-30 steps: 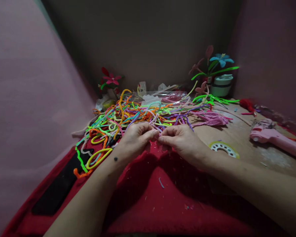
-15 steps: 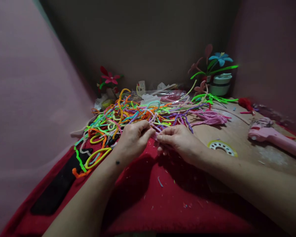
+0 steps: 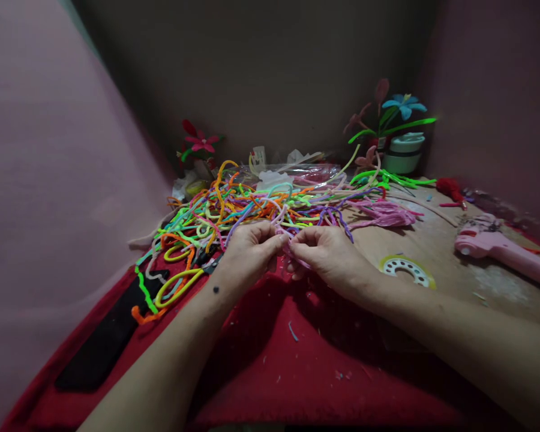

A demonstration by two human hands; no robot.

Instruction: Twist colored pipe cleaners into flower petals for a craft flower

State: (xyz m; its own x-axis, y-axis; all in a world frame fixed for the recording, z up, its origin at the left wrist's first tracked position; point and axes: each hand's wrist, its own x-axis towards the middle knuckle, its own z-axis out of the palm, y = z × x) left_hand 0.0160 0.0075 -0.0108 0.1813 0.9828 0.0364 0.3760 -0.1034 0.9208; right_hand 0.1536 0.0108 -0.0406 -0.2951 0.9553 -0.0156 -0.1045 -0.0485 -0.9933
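Strand (image 3: 287, 237), pale pink, at centre of frame, running between left hand (image 3: 251, 247) and right hand (image 3: 324, 251). Left: thumb and index tips closed to a narrow pinch on it; from my station I cannot make out the remaining fingers, hidden behind the palm. Right: thumb and index likewise pinched on it, other fingers curled beneath, pink showing below them. I note the two sets of fingertips near each other; exact shape of the piece too small for me to read. Just beyond, upper centre, I log a tangled heap of coloured stems (image 3: 252, 207). Yellow-handled tool (image 3: 197, 273) lies beside the left wrist, left of centre. Pink tool (image 3: 499, 247) sits at right edge. Red cloth (image 3: 270, 366) spans lower centre.
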